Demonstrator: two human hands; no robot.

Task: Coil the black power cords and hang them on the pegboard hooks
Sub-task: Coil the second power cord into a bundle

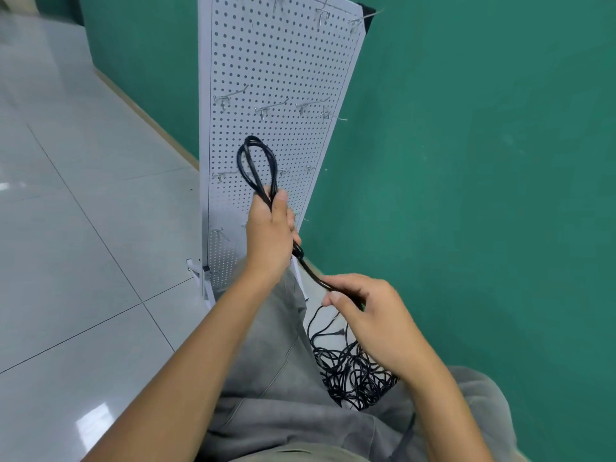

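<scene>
The left hand [268, 233] grips a looped black power cord [257, 165] upright before the white perforated pegboard [283, 61], while the right hand [363, 311] pinches its trailing end. If the left fingers slacken, the loops could spring apart; the tangled black cord pile [353, 375] on the floor may snag the tail.

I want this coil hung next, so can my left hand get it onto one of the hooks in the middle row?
Probably yes. The left hand holds the coil up against the pegboard, just below the bare middle hooks, with nothing between.
</scene>
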